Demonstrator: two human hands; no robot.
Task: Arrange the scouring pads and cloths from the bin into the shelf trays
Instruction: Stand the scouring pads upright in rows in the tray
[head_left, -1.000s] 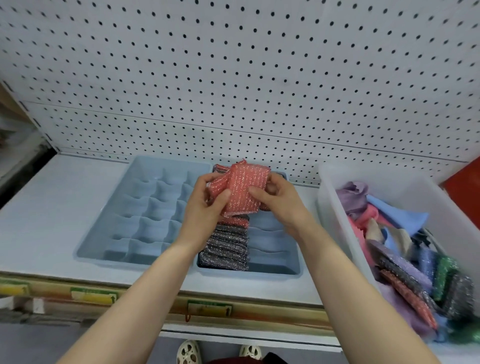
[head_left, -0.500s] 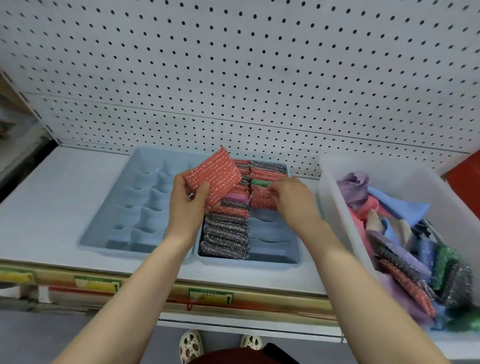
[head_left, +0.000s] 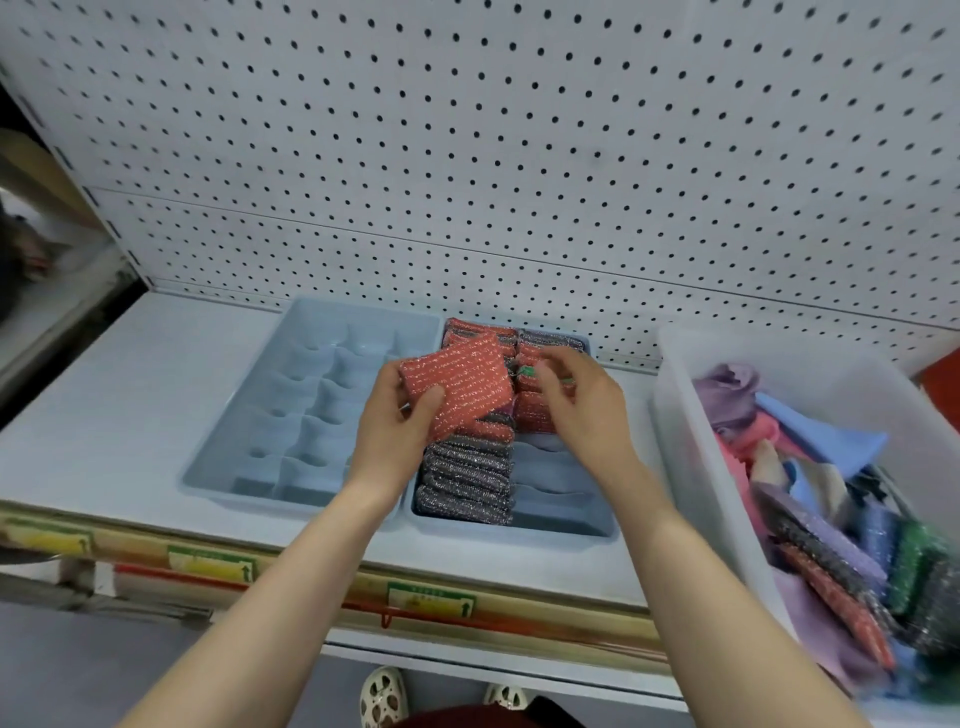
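Note:
My left hand (head_left: 397, 434) grips a red glittery scouring pad (head_left: 457, 382) above the right blue tray (head_left: 566, 522). That tray holds rows of upright pads: dark silver ones (head_left: 467, 480) in front, red ones (head_left: 535, 413) behind. My right hand (head_left: 584, 410) reaches into the right column with its fingers curled down among the red pads, beside a green pad (head_left: 527, 371); what they grasp is hidden. The left blue tray (head_left: 311, 415) has bare compartments. A white bin (head_left: 691, 441) at right holds mixed cloths and pads (head_left: 831, 530).
The trays sit on a white shelf (head_left: 130, 395) backed by a pegboard wall (head_left: 467, 156). Price labels (head_left: 431, 600) line the shelf's front rail. My shoes (head_left: 384, 699) show below the shelf edge.
My hands separated: the left kept one red pad and shifted left, then back toward the tray. The right hand lowered another red pad into the right column.

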